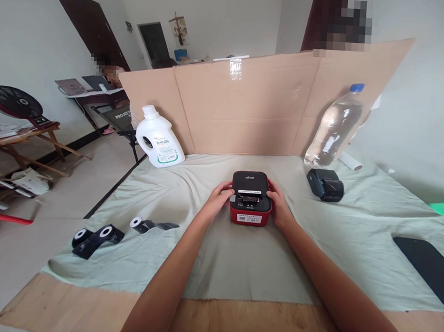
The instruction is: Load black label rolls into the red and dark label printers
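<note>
Two dark rolls with pale cores lie together near the left edge of your worktop; resting partly on their sides, they could probably roll, though the rumpled cloth likely checks them. Just to their right, a smaller roll trails a dark tail across the cloth. Toward the far left corner, a white jug stands right in front of the cardboard panel along the far edge, seemingly placed there so its bulk props the board.

Your left hand holds the left side of the red-and-black printer, fingers curled around it, thumb at the upper edge. The printer sits flat near the worktop's middle, well back from the near edge, its labelled front turned toward you, which suits an even reach from both arms. Your right hand mirrors the hold on the other side, fingers against the casing. Gripping opposite sides probably steadies the body; you show no fingers across the slot, where a dark strip is visible. How hard you press, I cannot tell.

Toward the far right corner, a liquid-filled bottle appears tilted before the panel, perhaps as a second prop. Nearer you sits a dark device, and toward the near right corner lies a flat black slab.
</note>
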Available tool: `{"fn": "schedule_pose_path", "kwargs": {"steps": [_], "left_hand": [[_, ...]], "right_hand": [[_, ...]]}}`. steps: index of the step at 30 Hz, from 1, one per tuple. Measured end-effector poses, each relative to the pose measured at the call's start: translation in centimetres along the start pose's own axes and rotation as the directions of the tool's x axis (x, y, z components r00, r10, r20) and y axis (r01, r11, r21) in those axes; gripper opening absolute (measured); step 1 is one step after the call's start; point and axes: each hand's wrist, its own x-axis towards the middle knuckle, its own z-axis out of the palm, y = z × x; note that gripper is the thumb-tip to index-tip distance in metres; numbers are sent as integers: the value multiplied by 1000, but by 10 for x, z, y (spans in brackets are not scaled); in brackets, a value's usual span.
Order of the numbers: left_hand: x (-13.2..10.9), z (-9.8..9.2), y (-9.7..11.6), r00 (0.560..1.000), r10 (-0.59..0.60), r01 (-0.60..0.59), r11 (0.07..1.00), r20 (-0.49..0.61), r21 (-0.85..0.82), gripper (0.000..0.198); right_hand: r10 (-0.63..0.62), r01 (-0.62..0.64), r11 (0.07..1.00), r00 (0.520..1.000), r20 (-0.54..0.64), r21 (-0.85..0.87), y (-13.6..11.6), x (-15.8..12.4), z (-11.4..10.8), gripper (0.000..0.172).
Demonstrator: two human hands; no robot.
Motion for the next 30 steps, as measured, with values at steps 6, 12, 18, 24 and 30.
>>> {"fn": "schedule_pose_path", "kwargs": {"steps": [6,12,18,24,30], "left_hand": [[-1,1,3,1000,-20,20,1000,-23,0,47],[-3,1,6,999,-43,43,999,-25,-5,44],[-5,0,7,999,-42,42,998,-16,35,42],[-4,3,4,997,-67,68,998,-29,6,42],[-5,8,4,996,-81,79,995,-37,-64,44]], "right_hand": [[-20,20,999,1000,-18,31,4,-1,2,66],[-14,21,953,1000,-23,302,8,-6,3,52],[-9,18,926,1000,-25,377,6,-7,5,48],[-10,16,920,1000,-17,391,2,-9,6,50],[25,-15,914,999,-21,406,1,-8,5,51]]}}
